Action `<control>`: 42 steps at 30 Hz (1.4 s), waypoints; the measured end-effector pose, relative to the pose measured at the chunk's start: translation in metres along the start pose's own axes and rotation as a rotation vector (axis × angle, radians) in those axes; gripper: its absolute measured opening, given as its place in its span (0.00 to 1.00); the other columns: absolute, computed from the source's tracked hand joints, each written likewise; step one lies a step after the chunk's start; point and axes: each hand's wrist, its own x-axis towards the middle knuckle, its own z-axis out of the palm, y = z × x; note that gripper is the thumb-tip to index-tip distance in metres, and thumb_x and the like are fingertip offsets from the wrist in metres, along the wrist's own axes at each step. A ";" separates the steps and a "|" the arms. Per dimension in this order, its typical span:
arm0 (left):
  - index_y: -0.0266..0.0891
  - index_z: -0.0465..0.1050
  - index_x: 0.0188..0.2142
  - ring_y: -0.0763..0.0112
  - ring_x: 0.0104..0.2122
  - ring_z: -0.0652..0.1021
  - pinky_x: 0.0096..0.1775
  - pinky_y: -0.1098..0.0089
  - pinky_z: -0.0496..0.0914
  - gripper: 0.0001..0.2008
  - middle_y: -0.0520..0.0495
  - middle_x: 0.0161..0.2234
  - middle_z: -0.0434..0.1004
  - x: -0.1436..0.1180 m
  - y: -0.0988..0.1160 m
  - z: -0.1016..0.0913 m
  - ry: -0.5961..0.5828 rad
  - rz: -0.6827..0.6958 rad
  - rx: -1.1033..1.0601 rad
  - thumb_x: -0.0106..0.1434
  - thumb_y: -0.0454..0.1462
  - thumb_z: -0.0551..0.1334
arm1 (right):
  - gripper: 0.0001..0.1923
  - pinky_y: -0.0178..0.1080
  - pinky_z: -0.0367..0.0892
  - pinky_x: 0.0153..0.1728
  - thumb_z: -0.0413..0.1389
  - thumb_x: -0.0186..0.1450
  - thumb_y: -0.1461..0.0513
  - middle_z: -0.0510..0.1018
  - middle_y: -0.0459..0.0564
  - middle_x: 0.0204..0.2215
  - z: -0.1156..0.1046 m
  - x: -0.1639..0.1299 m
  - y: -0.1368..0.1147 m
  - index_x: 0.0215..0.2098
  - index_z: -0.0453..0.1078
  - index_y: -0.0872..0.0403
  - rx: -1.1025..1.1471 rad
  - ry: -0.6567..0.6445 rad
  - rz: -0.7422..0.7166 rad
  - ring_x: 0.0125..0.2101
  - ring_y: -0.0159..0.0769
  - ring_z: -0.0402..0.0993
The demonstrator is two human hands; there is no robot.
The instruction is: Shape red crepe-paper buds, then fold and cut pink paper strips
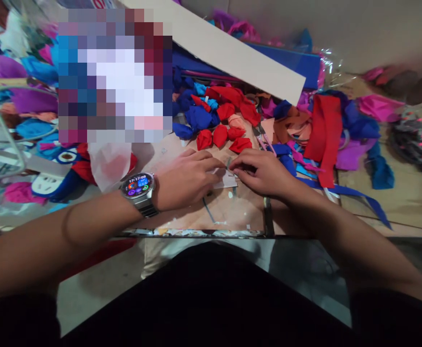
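Observation:
A small white piece of paper (229,181) lies on the worn wooden table top between my two hands. My left hand (191,176), palm down with a watch on the wrist, reaches over it from the left. Its fingers are stretched out and rest at the paper's left part. My right hand (259,171) is on the other side, with thumb and fingertips curled together in a pinch above the paper's edge. What the pinch holds is too small to make out. Just beyond my hands sit several crumpled red fabric pieces (220,136).
Blue fabric pieces (199,118) are heaped behind the red ones. Scissors (265,139) lie near my right hand. A red strip (323,140) and a blue strip (372,197) lie at right. A long white board (240,50) slants across the back. Blurred blocks cover the upper left.

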 end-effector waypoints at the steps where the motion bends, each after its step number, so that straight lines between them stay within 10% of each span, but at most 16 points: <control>1: 0.43 0.82 0.53 0.54 0.56 0.79 0.55 0.54 0.73 0.14 0.43 0.59 0.80 0.000 -0.001 0.001 0.016 0.011 -0.013 0.77 0.36 0.58 | 0.07 0.39 0.69 0.39 0.60 0.71 0.64 0.83 0.51 0.35 0.000 0.000 0.000 0.44 0.81 0.53 0.001 0.001 0.005 0.36 0.38 0.78; 9: 0.41 0.83 0.44 0.62 0.42 0.82 0.45 0.61 0.74 0.13 0.43 0.46 0.85 0.002 -0.002 0.007 0.085 0.031 -0.054 0.77 0.37 0.58 | 0.06 0.39 0.70 0.39 0.64 0.70 0.61 0.82 0.50 0.35 0.003 -0.001 0.004 0.44 0.81 0.53 0.002 -0.003 0.006 0.35 0.37 0.78; 22: 0.34 0.75 0.59 0.53 0.52 0.78 0.57 0.52 0.72 0.18 0.37 0.52 0.81 0.005 -0.004 0.012 0.272 -0.174 -0.142 0.75 0.41 0.60 | 0.03 0.38 0.70 0.35 0.62 0.73 0.61 0.80 0.50 0.38 0.005 -0.001 -0.002 0.42 0.78 0.52 0.031 0.115 -0.078 0.32 0.35 0.75; 30: 0.40 0.79 0.51 0.56 0.48 0.76 0.55 0.54 0.71 0.12 0.42 0.48 0.80 0.007 -0.008 0.024 0.190 -0.204 -0.161 0.72 0.40 0.65 | 0.10 0.40 0.70 0.36 0.67 0.68 0.57 0.80 0.54 0.44 0.006 -0.002 -0.004 0.45 0.79 0.52 -0.072 0.061 0.014 0.37 0.39 0.77; 42: 0.35 0.73 0.61 0.53 0.51 0.79 0.56 0.52 0.72 0.19 0.37 0.54 0.82 0.006 -0.002 0.018 0.239 -0.195 -0.176 0.74 0.41 0.61 | 0.03 0.36 0.69 0.32 0.61 0.71 0.61 0.81 0.46 0.29 0.007 -0.002 -0.012 0.41 0.77 0.52 -0.012 0.176 0.028 0.26 0.32 0.75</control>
